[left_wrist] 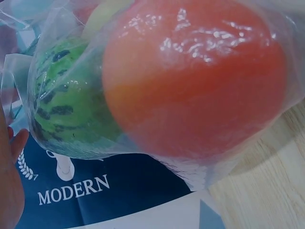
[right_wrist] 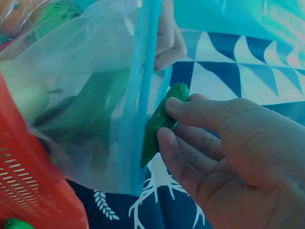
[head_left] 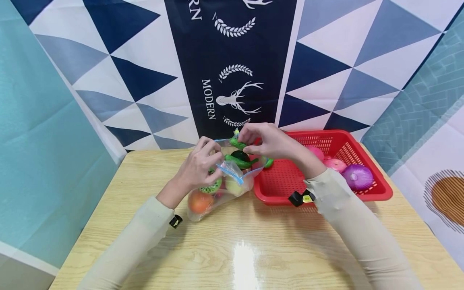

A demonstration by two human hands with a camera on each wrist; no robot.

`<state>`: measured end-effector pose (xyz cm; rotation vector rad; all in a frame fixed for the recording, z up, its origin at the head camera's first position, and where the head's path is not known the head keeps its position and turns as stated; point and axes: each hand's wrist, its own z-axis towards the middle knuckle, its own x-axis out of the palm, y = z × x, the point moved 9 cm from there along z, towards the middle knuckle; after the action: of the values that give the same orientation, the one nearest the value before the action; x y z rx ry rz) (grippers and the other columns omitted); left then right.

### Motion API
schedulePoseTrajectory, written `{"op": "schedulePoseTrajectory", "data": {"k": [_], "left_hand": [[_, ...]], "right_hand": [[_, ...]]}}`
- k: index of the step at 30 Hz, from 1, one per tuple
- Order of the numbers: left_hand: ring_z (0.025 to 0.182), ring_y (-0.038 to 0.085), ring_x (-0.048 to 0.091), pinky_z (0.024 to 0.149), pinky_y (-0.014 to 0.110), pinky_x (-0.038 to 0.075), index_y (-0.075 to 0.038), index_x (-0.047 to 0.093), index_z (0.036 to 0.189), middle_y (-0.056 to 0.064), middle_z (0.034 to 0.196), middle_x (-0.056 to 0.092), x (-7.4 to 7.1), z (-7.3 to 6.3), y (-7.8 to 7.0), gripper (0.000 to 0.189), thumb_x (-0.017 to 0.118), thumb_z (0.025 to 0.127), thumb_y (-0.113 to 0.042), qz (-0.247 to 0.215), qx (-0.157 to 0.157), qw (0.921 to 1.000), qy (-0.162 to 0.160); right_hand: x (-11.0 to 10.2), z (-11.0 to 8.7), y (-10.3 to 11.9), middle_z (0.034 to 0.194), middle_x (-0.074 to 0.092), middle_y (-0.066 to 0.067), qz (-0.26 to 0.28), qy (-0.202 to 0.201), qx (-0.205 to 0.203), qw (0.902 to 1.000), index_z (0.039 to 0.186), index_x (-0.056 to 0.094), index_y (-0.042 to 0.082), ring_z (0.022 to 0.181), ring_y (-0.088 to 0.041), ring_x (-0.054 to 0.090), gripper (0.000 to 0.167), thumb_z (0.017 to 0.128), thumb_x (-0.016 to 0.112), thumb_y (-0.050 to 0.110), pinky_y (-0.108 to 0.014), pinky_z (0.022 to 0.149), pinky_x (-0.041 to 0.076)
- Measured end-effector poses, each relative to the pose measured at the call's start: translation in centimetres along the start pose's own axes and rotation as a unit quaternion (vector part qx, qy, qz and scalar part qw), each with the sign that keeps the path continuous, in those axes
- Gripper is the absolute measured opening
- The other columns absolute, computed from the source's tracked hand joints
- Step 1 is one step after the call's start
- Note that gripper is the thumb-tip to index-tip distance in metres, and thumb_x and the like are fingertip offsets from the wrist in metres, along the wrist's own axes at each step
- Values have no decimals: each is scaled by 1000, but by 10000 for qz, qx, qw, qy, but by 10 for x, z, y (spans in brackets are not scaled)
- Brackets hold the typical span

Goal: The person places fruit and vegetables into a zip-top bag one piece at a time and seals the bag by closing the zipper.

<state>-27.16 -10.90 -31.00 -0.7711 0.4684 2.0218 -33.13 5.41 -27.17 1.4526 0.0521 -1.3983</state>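
Observation:
My left hand grips the rim of a clear zip bag with a blue zip strip. My right hand pinches a small green cucumber between thumb and fingers, right at the bag's mouth. The cucumber's lower end passes behind the blue strip in the right wrist view. Inside the bag lie a green pepper, a dark round thing, a pale pear, a small striped watermelon and a large orange-red tomato-like fruit.
A red perforated basket stands to the right of the bag, close against it. It holds a purple onion, pink fruits and a green vegetable at its left side. Patterned cloth hangs behind the wooden table.

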Motion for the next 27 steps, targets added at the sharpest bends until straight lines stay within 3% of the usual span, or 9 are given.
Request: {"op": "schedulePoseTrajectory", "data": {"k": [8,12,16,19,21,23,27], "left_hand": [[106,38,59,91,51,60,-7,69,88,14,102,65,1,-2,1,16,58,88,-19,-53,0,10000,-43],[106,38,59,91,51,60,-7,70,88,14,102,65,1,-2,1,17,58,88,-19,-57,16,10000,-63],[106,38,59,91,51,60,-7,70,88,14,102,65,1,-1,1,18,57,88,-19,-38,12,10000,-55],[105,38,59,90,51,60,-7,70,88,13,101,65,1,-2,1,18,57,88,-19,-38,15,10000,-68],[105,38,59,90,52,59,-7,70,88,13,101,65,1,-2,1,18,56,88,-19,-47,28,10000,-80],[105,38,59,91,52,59,-7,70,88,13,101,65,1,-2,1,18,56,88,-19,-50,37,9999,-85],[104,38,59,91,52,59,-7,70,88,13,101,65,0,-2,0,19,56,88,-19,-17,41,10000,-62]], "right_hand": [[5,0,-12,116,85,-16,-8,159,229,9996,118,76,4,109,-29,84,22,97,80,-3,-51,103,68],[1,-1,-16,115,85,-18,45,46,238,9997,118,77,1,108,-30,82,21,98,80,-2,-52,104,67],[-10,0,-27,109,84,-20,193,-300,210,9991,114,78,-1,98,-25,81,16,98,80,-2,-31,96,66],[-21,3,-47,106,83,-20,355,-493,493,9969,113,78,-2,85,-15,78,13,100,78,0,-20,82,63],[-25,5,-66,109,82,-25,421,-480,796,9948,116,77,-3,80,-10,76,15,102,76,2,-18,77,63],[-25,6,-84,113,82,-26,277,-289,1159,9925,120,77,-4,81,-9,75,20,102,76,4,-22,77,63],[-8,4,-117,122,82,-27,-272,588,1580,9853,128,77,-5,102,-26,80,29,100,75,2,-35,93,65]]}}
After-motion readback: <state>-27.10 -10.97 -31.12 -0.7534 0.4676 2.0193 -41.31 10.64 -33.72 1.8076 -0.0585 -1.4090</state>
